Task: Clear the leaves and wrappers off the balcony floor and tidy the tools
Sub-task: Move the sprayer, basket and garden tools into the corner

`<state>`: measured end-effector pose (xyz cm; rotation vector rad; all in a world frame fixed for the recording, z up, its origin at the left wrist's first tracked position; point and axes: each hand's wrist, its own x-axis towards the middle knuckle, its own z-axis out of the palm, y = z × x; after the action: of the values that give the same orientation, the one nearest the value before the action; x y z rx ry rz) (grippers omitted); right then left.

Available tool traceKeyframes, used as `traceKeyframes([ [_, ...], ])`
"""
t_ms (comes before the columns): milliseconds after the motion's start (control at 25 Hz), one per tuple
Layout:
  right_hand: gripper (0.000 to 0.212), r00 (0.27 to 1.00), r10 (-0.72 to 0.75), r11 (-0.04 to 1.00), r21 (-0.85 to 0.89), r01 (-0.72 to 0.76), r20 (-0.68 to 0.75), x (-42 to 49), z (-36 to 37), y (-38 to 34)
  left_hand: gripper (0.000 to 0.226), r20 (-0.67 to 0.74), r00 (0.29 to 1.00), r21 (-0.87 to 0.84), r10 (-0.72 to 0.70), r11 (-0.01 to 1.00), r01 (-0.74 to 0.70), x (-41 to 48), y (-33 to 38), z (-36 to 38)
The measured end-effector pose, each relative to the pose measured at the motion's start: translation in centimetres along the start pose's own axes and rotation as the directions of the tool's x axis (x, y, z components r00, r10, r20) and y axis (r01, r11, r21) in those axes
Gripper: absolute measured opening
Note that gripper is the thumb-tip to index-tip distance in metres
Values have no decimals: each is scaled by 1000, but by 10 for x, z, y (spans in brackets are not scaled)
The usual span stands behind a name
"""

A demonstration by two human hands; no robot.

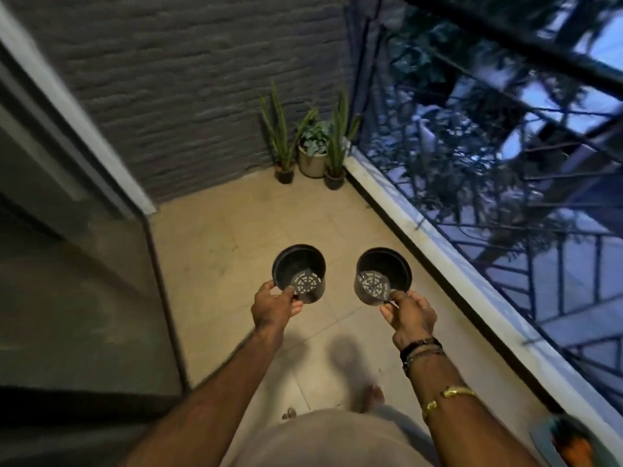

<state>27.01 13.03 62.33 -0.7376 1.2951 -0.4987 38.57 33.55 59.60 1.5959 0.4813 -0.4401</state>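
Observation:
I hold two empty black plastic plant pots above the beige tiled balcony floor [215,251], both tilted so their perforated bottoms show inside. My left hand [274,306] pinches the near rim of the left pot [298,269]. My right hand [409,316], with dark bands at the wrist, pinches the near rim of the right pot [384,273]. The pots hang side by side, a small gap between them. No leaves or wrappers show on the floor ahead.
Three potted plants [312,153] stand in the far corner against the grey brick wall [175,96]. A blue metal railing [472,183] on a pale ledge runs along the right. A glass door [67,230] lines the left. My bare foot [371,397] shows below.

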Motion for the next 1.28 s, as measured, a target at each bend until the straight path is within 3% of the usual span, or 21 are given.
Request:
traceKeyframes([
  [320,39,963,12,957,281,66,-269,22,-180,-46,36,377,926,199,-6,977,-75,-84,-33,146],
  [640,43,902,74,891,434,132,-426,57,-338,-75,40,599,793,339,-113,933,-124,-191,-91,287],
  [880,45,834,161,833,527,172,-527,95,-414,-80,41,654,722,463,-228,875,-143,-228,-124,377],
  [1000,32,827,179,829,534,165,-533,125,-444,-85,38,665,695,500,-273,854,-142,-232,-134,428],
  [1120,36,763,209,842,509,177,-611,166,-467,-92,42,663,644,564,-382,820,-94,-223,-150,483],
  [1280,36,707,268,825,535,182,-654,222,-492,-94,34,629,665,665,-403,723,-190,-204,-183,545],
])
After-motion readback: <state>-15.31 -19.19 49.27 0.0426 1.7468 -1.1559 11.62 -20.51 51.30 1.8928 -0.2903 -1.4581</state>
